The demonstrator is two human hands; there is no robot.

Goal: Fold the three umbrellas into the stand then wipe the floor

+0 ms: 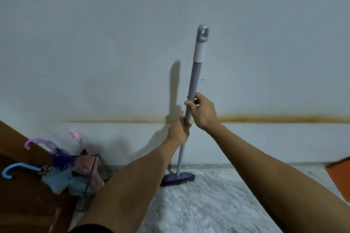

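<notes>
You grip the mop (191, 89) with both hands: your right hand (201, 111) is curled round the pole above, your left hand (178, 131) is wrapped round it just below. The head (178, 178) rests on the floor (217, 200) against the wall (170, 24). The three umbrellas (62, 168) sit folded in the stand (92, 172) to your left, so the wiping appears to be the step in hand. Spread your hands further apart for leverage, tilt the pole toward you so the head lies flat, and draw long overlapping strokes away from the wall. Keep clear of the stand on the left pass.
</notes>
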